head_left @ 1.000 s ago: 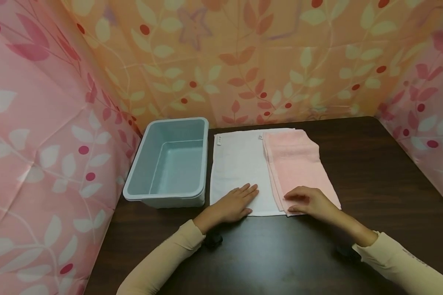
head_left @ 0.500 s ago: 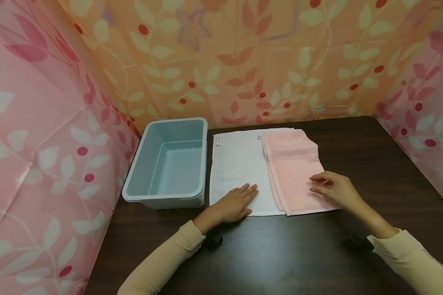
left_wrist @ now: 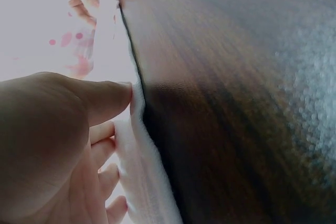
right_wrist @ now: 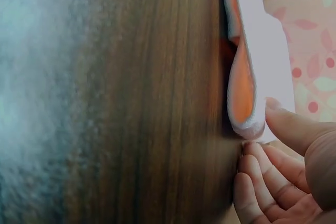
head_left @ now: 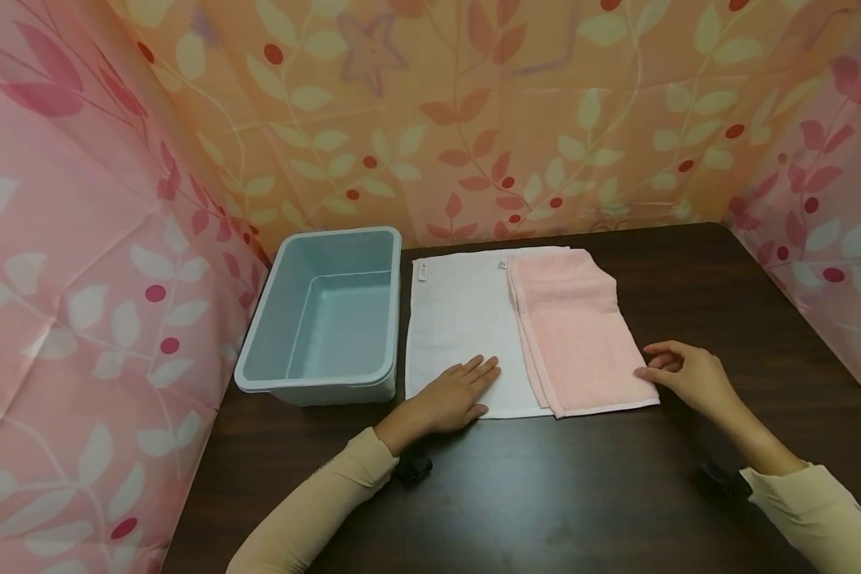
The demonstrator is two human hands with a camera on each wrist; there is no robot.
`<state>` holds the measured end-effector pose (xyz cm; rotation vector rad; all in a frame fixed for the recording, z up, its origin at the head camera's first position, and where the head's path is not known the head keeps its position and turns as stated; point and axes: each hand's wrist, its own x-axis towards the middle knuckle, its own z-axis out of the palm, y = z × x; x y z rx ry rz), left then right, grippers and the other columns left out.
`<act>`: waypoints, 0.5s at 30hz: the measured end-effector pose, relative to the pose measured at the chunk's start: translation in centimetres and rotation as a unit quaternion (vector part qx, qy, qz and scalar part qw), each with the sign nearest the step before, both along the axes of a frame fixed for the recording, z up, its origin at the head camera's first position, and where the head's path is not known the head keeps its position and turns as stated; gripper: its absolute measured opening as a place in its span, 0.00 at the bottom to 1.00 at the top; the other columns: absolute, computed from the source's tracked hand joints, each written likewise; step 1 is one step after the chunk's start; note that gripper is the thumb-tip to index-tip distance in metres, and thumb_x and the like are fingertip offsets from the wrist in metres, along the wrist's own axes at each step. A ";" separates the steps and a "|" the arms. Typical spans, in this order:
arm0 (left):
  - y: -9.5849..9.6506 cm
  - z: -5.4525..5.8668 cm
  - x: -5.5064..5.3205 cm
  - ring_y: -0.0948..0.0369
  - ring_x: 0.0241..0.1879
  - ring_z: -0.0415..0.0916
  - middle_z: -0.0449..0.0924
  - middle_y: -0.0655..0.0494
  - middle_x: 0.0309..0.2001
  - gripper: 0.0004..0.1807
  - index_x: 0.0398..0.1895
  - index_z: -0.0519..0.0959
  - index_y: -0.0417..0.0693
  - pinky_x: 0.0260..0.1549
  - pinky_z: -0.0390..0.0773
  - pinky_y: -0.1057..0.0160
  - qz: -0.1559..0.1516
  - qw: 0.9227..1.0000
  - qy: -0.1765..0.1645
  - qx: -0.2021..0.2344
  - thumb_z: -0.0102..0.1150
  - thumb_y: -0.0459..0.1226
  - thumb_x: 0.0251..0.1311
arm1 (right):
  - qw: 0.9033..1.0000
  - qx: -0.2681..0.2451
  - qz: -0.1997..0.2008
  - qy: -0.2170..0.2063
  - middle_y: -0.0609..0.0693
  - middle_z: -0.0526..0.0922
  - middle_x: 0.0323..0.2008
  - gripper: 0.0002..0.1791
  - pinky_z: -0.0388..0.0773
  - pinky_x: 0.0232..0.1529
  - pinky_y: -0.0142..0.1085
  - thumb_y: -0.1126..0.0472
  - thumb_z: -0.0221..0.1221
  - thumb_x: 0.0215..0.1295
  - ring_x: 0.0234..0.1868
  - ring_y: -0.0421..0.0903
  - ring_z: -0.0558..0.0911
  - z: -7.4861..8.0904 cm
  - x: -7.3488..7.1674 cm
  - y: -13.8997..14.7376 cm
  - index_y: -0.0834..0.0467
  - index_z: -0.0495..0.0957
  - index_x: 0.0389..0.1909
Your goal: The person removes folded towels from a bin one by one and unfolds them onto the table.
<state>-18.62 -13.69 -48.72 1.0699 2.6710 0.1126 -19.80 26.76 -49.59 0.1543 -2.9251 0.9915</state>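
Observation:
A white towel (head_left: 459, 311) lies flat on the dark table, a small tag at its far left corner. Over its right part lies a folded pink towel (head_left: 574, 327), with layered edges on its left side. My left hand (head_left: 454, 396) rests palm down on the near part of the white towel, fingers straight. At the near right edge of the pink towel is my right hand (head_left: 689, 376), fingers bent. In the right wrist view its thumb (right_wrist: 289, 127) touches the towel's top, and the fingertips lie beside the looped fold (right_wrist: 244, 103).
A light blue plastic basin (head_left: 323, 319) stands left of the towels, nothing visible inside. Dark wood table (head_left: 531, 494) extends in front and to the right. Floral cloth (head_left: 488, 119) hangs behind and on both sides.
My right hand has moved right across the pink towel, from its near left corner to its right edge. The left hand and both towels have stayed in place.

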 end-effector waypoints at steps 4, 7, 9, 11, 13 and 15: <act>0.0 0.0 0.0 0.56 0.81 0.41 0.43 0.55 0.81 0.37 0.80 0.47 0.49 0.77 0.54 0.54 0.003 1.000 -0.001 -0.006 0.47 0.48 0.74 | 0.999 0.004 0.008 -0.031 0.50 0.88 0.28 0.29 0.70 0.29 0.26 0.46 0.69 0.58 0.26 0.26 0.76 0.0 0.2 0.1 0.65 0.80 0.50; 0.0 -0.1 -0.1 0.56 0.81 0.41 0.43 0.56 0.81 0.37 0.80 0.47 0.50 0.77 0.54 0.54 0.002 1.000 0.000 -0.010 0.47 0.48 0.74 | 0.998 0.007 0.010 -0.057 0.47 0.88 0.26 0.29 0.68 0.30 0.28 0.44 0.69 0.58 0.26 0.28 0.75 0.1 0.4 0.0 0.65 0.81 0.49; -0.1 0.0 -0.2 0.56 0.81 0.41 0.43 0.56 0.81 0.36 0.80 0.47 0.50 0.77 0.54 0.54 0.004 1.000 0.000 -0.010 0.46 0.48 0.75 | 0.997 0.007 0.010 -0.081 0.46 0.87 0.25 0.30 0.68 0.28 0.29 0.43 0.68 0.58 0.25 0.31 0.74 0.3 0.5 -0.1 0.65 0.81 0.48; -0.1 0.1 -0.4 0.55 0.81 0.42 0.44 0.56 0.81 0.36 0.80 0.48 0.50 0.76 0.55 0.53 0.011 1.000 0.010 -0.008 0.46 0.47 0.75 | 0.994 0.006 0.011 -0.109 0.46 0.85 0.23 0.31 0.68 0.26 0.31 0.41 0.67 0.59 0.23 0.34 0.74 0.6 0.5 -0.1 0.65 0.81 0.48; 0.0 0.3 -0.7 0.55 0.81 0.42 0.44 0.56 0.81 0.35 0.80 0.49 0.50 0.76 0.55 0.52 0.024 1.000 0.020 -0.003 0.46 0.47 0.75 | 0.991 0.003 0.014 -0.134 0.46 0.83 0.21 0.31 0.69 0.24 0.32 0.40 0.66 0.60 0.21 0.38 0.75 0.8 0.7 -0.2 0.66 0.81 0.47; 0.1 0.5 -0.9 0.53 0.81 0.41 0.43 0.56 0.81 0.36 0.80 0.48 0.51 0.76 0.54 0.49 0.041 0.999 0.023 0.004 0.47 0.48 0.74 | 0.988 -0.003 0.018 -0.154 0.47 0.82 0.20 0.31 0.71 0.23 0.33 0.41 0.65 0.60 0.21 0.40 0.76 1.0 0.8 -0.3 0.66 0.81 0.47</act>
